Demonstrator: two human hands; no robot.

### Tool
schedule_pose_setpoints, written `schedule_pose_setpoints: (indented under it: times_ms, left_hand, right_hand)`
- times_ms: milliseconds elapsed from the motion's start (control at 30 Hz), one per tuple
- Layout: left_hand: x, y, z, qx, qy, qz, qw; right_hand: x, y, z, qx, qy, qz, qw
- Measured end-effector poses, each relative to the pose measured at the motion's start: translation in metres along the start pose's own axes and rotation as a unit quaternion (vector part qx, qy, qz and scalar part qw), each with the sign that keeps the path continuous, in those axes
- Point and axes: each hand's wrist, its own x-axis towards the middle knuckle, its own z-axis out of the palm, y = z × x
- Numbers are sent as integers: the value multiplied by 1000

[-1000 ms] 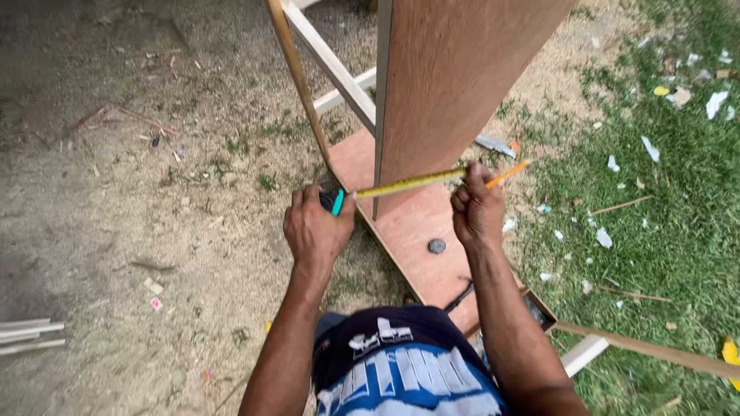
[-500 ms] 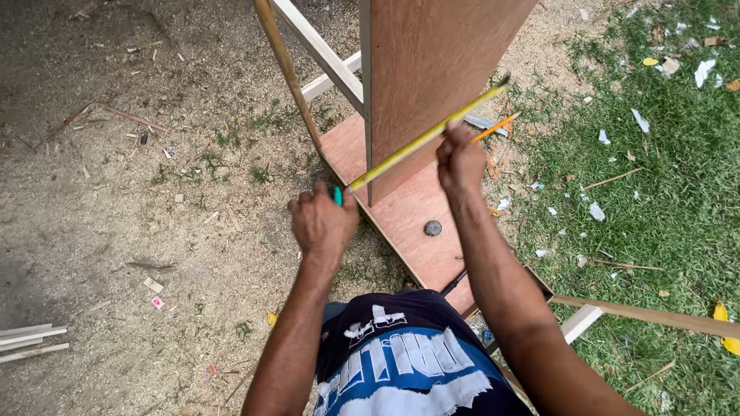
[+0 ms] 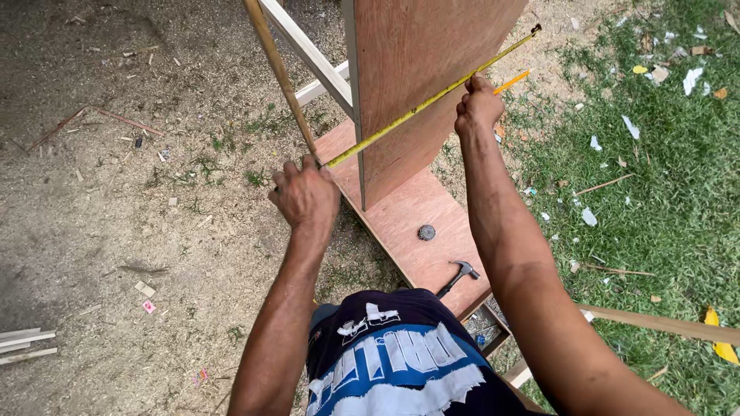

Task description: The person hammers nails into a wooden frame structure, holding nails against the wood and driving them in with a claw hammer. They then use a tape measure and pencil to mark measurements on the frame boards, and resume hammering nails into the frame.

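A yellow tape measure [image 3: 432,98] is stretched diagonally across the upright plywood panel [image 3: 420,69] — its case end is gripped in the closed left hand [image 3: 306,196], while the blade and an orange pencil [image 3: 511,80] are pinched by the right hand [image 3: 478,105].

This is an outdoor carpentry spot, a yard used as a makeshift workshop. The ground [image 3: 116,231] is bare dirt strewn with sawdust and wood offcuts [image 3: 27,345], with littered grass [image 3: 663,200] on one side. Plywood panels [image 3: 432,85] and timber battens [image 3: 304,50] stand and lie on the ground, a hammer [image 3: 459,276] rests on a board [image 3: 420,223], and a yellow tape measure [image 3: 432,98] is stretched across a panel.
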Motion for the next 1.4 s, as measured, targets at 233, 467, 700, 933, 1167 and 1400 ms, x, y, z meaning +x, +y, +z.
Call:
schedule_pose_setpoints:
  times_ms: [233, 467, 700, 933, 1167, 1400]
  left_hand:
    - [-4, 23, -4, -20, -33, -22, 999]
    - [4, 18, -13, -30, -1, -25, 999]
    - [10, 17, -20, -42, -17, -18, 999]
    - [15, 25, -25, -47, -8, -20, 999]
    - [29, 9, -21, -40, -22, -5, 999]
    - [23, 8, -26, -35, -5, -10, 999]
  right_hand:
    - [16, -7, 11, -48, 3, 32, 998]
    - [13, 1, 26, -57, 19, 37, 998]
    - [28, -24, 31, -13, 86, -33, 996]
    - [48, -55, 39, -161, 100, -81, 978]
    - [60, -37, 30, -71, 56, 4, 996]
    - [105, -74, 31, -186, -50, -137, 972]
